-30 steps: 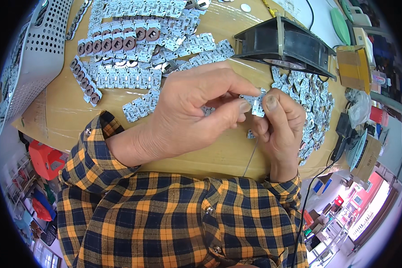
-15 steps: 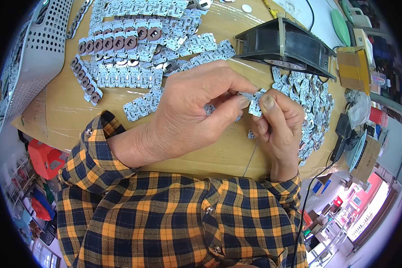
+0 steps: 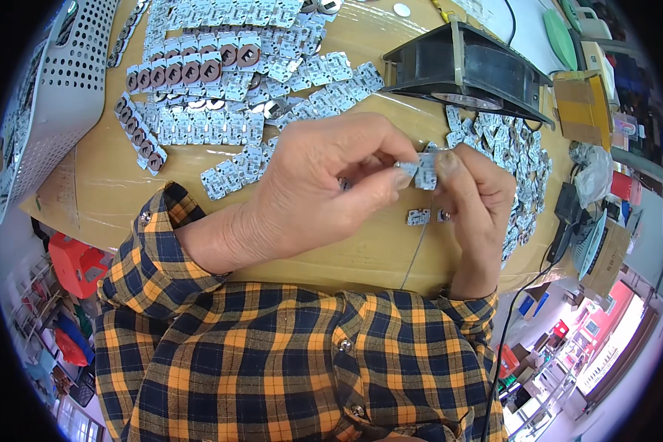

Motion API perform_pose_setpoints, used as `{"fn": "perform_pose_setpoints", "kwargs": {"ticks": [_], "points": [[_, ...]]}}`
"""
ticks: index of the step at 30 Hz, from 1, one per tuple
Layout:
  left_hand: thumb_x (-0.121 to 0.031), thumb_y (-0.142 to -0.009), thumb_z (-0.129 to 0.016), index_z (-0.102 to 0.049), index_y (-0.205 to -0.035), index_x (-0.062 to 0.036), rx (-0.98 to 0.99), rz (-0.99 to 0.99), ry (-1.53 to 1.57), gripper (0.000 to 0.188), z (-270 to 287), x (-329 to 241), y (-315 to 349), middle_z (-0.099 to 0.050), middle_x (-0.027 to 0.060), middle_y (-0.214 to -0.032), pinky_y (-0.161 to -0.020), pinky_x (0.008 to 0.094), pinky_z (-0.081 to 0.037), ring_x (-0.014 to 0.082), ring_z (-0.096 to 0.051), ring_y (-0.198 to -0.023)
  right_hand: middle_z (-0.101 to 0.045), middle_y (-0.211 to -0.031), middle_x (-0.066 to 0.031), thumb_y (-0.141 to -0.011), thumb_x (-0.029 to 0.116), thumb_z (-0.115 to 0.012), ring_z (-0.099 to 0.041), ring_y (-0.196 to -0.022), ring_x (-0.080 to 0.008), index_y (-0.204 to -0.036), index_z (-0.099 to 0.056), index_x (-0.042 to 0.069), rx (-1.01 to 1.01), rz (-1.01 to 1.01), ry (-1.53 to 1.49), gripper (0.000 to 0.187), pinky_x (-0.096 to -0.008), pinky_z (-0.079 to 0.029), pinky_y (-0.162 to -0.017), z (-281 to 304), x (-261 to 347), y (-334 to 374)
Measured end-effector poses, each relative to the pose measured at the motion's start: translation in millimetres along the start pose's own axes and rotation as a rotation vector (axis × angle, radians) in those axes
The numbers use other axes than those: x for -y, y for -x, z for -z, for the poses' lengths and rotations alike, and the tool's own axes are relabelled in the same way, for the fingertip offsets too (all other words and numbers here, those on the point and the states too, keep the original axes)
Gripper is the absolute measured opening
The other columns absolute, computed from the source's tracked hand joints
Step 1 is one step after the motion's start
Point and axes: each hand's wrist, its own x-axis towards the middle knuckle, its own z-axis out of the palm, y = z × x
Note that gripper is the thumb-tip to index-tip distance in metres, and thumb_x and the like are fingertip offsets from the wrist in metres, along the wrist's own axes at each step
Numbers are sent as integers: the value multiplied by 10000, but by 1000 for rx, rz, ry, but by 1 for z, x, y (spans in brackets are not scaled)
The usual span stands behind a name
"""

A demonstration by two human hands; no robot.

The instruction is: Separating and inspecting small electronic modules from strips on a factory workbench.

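Note:
My right hand (image 3: 477, 195) pinches a small white circuit board (image 3: 426, 175) between thumb and fingers. Close beside it, the thumb and forefinger of my left hand (image 3: 324, 180) are closed on the edge of another small board (image 3: 408, 169). Whether the two boards are joined cannot be made out. Part of a further piece shows within the curled left fingers. Beneath the hands, a loose circuit board (image 3: 418, 216) lies on the table beside a thin dark line or wire (image 3: 417, 254).
Strips of joined boards (image 3: 212, 128) and boards with brown round parts (image 3: 191, 71) cover the table's far left. A heap of loose boards (image 3: 527, 158) lies at right. A black fan (image 3: 486, 70) stands behind it; a perforated white basket (image 3: 70, 96) is at far left.
My right hand has shifted slightly right and turned, and the board in it has tilted. A loose board below the hands now shows more fully. The left hand has moved little.

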Motion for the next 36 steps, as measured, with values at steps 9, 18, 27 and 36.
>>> {"fn": "perform_pose_setpoints", "kwargs": {"ticks": [9, 18, 27, 36], "points": [[29, -909, -609, -617, -1127, 71, -1, 384, 487, 222, 0, -5, -4, -687, 118, -858, -654, 250, -590, 138, -688, -749, -528, -584, -10, -971, 132, -561, -432, -506, -61, -741, -582, -11, 53, 90, 233, 272, -237, -352, -475, 12, 10, 6], [14, -905, -623, -626, -1086, 75, 37, 365, 539, 191, 4, -5, -4, -689, 130, -844, -605, 245, -602, 152, -695, -707, -562, -622, -3, -1002, 191, -524, -443, -491, -31, -794, -609, 3, 159, 64, -27, 293, -199, -331, -449, -6, 3, 8], [-8, -907, -634, -640, -1038, 63, 50, 385, 593, 150, 7, -7, -7, -694, 127, -847, -554, 256, -601, 145, -694, -699, -507, -574, 19, -1015, 231, -498, -385, -458, -18, -762, -581, 17, 188, -27, -332, 342, -189, -282, -425, -11, -9, 6], [-30, -790, -770, -656, -945, 2, -36, -113, -62, 195, 6, 0, -4, -701, 66, -829, -553, 214, -530, 107, -678, -688, -496, -559, 24, -1005, 219, -509, -379, -448, -15, -744, -574, 28, 104, -29, -320, 330, -187, -270, -412, -9, -6, 6]]}}
